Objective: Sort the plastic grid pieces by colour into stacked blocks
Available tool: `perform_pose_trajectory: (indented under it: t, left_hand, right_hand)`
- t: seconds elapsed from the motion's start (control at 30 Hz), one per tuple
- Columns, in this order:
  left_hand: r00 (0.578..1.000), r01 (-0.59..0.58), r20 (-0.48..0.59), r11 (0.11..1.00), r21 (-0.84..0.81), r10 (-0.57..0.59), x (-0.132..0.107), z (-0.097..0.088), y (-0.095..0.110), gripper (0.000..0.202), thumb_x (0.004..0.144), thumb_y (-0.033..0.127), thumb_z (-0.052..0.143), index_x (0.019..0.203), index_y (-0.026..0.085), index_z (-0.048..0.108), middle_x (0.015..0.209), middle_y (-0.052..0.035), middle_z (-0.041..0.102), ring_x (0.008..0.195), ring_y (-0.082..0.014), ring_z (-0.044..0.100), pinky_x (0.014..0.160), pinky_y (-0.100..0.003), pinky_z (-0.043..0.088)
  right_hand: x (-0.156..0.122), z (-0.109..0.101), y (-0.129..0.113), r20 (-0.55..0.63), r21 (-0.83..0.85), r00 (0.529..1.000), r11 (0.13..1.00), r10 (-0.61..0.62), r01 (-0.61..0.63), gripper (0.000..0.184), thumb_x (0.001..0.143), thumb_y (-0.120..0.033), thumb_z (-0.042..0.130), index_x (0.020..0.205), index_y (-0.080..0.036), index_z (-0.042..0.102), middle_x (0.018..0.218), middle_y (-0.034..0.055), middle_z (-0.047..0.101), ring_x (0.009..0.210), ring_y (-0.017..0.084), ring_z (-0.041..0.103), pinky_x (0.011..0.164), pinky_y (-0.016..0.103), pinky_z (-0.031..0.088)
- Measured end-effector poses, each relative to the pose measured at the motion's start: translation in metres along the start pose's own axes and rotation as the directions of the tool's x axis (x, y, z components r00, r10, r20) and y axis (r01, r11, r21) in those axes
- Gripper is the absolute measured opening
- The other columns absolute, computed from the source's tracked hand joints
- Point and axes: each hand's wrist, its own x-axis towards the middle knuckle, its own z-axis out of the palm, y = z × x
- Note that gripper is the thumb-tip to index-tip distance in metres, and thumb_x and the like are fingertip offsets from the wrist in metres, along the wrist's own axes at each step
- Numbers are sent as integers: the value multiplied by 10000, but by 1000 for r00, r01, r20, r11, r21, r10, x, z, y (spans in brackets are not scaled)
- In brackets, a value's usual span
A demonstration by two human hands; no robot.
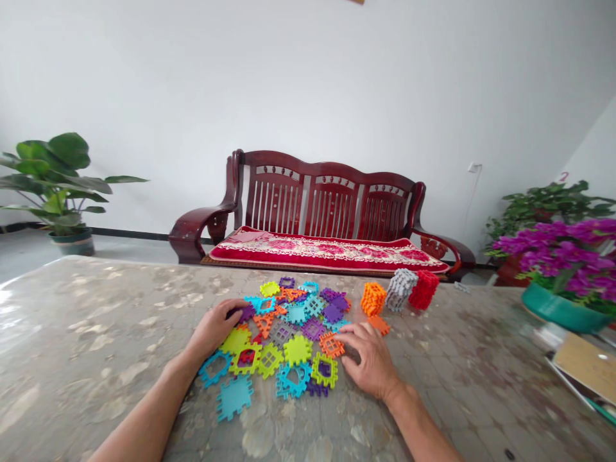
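A spread of toothed plastic building tiles lies in a loose pile in the middle of the table. My left hand [215, 328] is at its left edge, fingers loosely bent and thumb apart, by a purple tile [247, 313] and a blue frame tile [260, 304]. At the right side of the pile, my right hand [369, 357] has its fingertips against an orange window tile [332, 345], with the thumb apart below. A lime square tile [298, 350] and a lime frame tile [325, 369] lie near it. Closest to me is a light blue square tile [235, 398].
Behind my right hand stand stacks of orange tiles [373, 299], grey tiles [402, 290] and red tiles [424, 290]. One flat orange tile [379, 325] lies before them. A teal flower pot [561, 307] and a box [584, 366] are at the table's right; a wooden bench [332, 192] is beyond.
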Motion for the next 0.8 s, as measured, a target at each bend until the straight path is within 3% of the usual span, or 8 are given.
perform_pose_trajectory:
  t: [0.3,0.53,0.67,0.8]
  left_hand:
    - [1000,0,-5,1000,-3,0,1,0,0,360,753,374,487,964,245,748,1073,-25,757,1018,-233,682,973,-348,509]
    - [1000,9,3,1000,2,-9,1,-1,1,377,752,379,481,979,239,747,1083,-32,754,1030,-237,679,980,-355,502]
    - [1000,4,3,1000,5,-4,0,-1,2,363,755,372,482,968,251,750,1080,-21,755,1033,-232,674,977,-347,502]
    - [1000,-9,4,1000,2,9,1,-1,1,363,758,373,477,958,251,753,1075,-23,754,1029,-234,676,967,-348,509]
  right_hand:
    - [3,14,8,-64,13,991,993,-120,121,118,875,-308,676,971,-314,744,1077,1,691,999,184,577,882,331,433]
    - [3,19,9,-150,50,975,984,-164,174,114,916,-282,618,871,-256,719,894,4,701,873,182,611,803,318,442]
    - [4,22,11,-224,184,973,978,-54,97,238,967,-319,504,859,-231,697,853,21,692,842,169,631,770,275,461]
    - [4,28,21,-276,344,936,932,217,-115,290,954,-363,449,900,-214,692,833,39,719,785,176,658,726,263,480]
